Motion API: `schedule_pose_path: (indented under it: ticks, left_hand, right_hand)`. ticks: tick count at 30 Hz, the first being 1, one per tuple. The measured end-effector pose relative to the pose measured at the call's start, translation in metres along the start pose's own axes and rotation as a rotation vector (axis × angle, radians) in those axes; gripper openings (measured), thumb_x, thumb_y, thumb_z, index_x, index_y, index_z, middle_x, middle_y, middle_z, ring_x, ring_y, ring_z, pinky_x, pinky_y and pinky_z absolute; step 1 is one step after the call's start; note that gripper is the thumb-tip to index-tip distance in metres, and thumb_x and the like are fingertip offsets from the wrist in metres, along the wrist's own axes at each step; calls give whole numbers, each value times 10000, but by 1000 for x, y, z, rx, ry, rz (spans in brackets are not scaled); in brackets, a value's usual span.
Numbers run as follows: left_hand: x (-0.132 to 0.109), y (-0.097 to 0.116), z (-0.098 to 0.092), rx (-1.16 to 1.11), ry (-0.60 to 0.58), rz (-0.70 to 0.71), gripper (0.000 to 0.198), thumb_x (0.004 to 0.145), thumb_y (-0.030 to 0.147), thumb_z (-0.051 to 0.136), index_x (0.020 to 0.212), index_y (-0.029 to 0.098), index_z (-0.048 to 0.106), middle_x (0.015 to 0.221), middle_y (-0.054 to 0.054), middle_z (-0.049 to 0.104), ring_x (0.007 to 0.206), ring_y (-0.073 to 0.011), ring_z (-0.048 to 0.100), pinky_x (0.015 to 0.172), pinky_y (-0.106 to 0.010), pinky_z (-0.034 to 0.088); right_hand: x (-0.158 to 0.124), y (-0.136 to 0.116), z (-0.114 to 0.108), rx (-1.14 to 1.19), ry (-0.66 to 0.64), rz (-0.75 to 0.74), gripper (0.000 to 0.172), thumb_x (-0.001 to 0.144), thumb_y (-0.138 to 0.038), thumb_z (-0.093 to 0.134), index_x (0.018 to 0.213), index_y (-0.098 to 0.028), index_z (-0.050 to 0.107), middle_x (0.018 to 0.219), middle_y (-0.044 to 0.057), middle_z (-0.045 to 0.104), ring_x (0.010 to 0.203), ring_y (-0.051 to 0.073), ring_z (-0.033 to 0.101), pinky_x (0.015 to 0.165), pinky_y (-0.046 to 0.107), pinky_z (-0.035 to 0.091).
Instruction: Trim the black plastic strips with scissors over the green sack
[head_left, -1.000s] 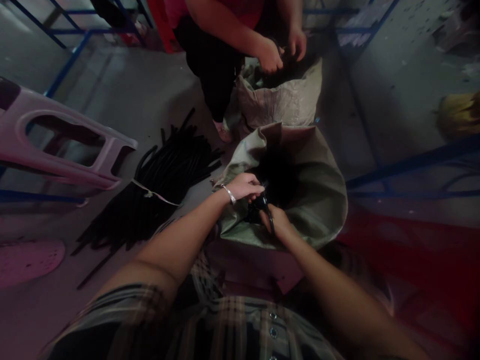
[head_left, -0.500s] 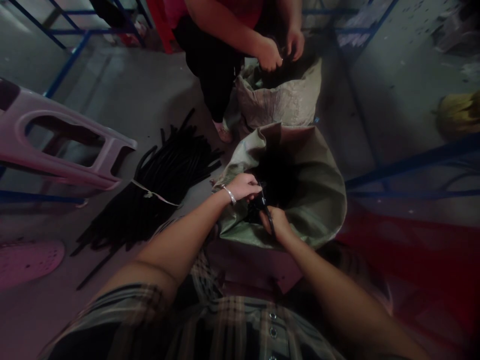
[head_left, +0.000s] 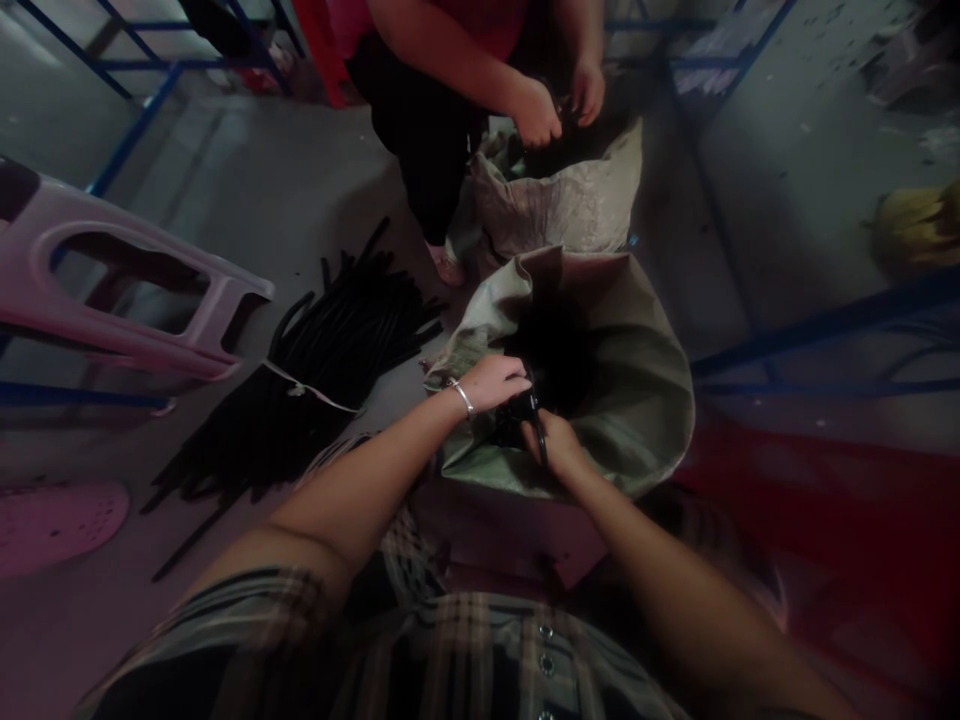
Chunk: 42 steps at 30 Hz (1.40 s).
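Note:
My left hand, with a silver bracelet at the wrist, is closed over the near-left part of an open woven sack. What its fingers pinch is too dark to make out. Just right of it, my right hand is wrapped round a black-handled tool, whose upper end lies by the left fingertips. Dark material fills the shadowed inside of the sack. On the floor to the left lies a bundle of long black strips, tied with a pale string.
Across from me, a person's hands work over a second sack. A pink plastic stool stands at left, a pink clog below it. Blue metal bars and a red surface are at right.
My left hand has shifted slightly right and down, closer to the tool, and the tool's top has tilted a little. The other person's hands moved slightly.

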<state>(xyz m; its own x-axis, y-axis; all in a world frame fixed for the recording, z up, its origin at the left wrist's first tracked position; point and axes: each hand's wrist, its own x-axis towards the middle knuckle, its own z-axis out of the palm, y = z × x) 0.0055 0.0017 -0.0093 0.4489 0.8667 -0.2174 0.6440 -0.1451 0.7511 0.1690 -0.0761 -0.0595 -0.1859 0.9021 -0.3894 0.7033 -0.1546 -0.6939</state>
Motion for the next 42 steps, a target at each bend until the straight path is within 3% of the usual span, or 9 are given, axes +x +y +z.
schedule_pose_path:
  ticks: [4,13,17,21,29,42]
  left_hand:
    - [2,-5,1,-31,31,-32,218,799,284,514,688,138,631,561,8,570,535,-101,510,542,-207,371]
    - [8,-13,11,-548,2,-318,132,813,219,543,752,118,604,588,15,556,433,-51,456,421,-173,410]
    - [10,-10,6,-777,17,-382,86,827,171,554,831,101,603,646,1,569,468,-49,478,442,-190,467]
    - [12,-8,4,-934,64,-414,133,825,217,596,777,105,540,660,-15,592,473,-63,517,436,-211,488]
    - [11,-3,15,-893,80,-383,219,833,282,600,736,128,478,604,-3,595,440,-74,547,391,-174,445]
    - [9,4,29,-677,227,-287,236,851,287,536,676,140,481,522,40,527,375,-42,489,363,-134,394]
  right_hand:
    - [0,-1,1,49,45,-30,220,798,-336,462,649,-181,507,580,-5,528,520,100,451,512,207,308]
    - [-1,-8,2,180,98,65,296,788,-355,459,544,-187,444,497,-12,478,467,92,414,465,207,284]
    - [5,-7,0,167,64,137,274,810,-363,438,615,-182,504,543,6,545,499,112,471,491,219,321]
    - [7,-7,1,114,-21,138,222,830,-353,420,783,-189,561,689,26,622,612,142,542,556,228,363]
    - [1,-14,-2,33,-69,47,262,851,-393,452,1000,-195,536,888,54,648,775,162,580,655,233,391]
    - [0,-10,-1,-83,5,15,249,857,-366,427,989,-181,527,845,77,647,707,176,584,609,241,387]
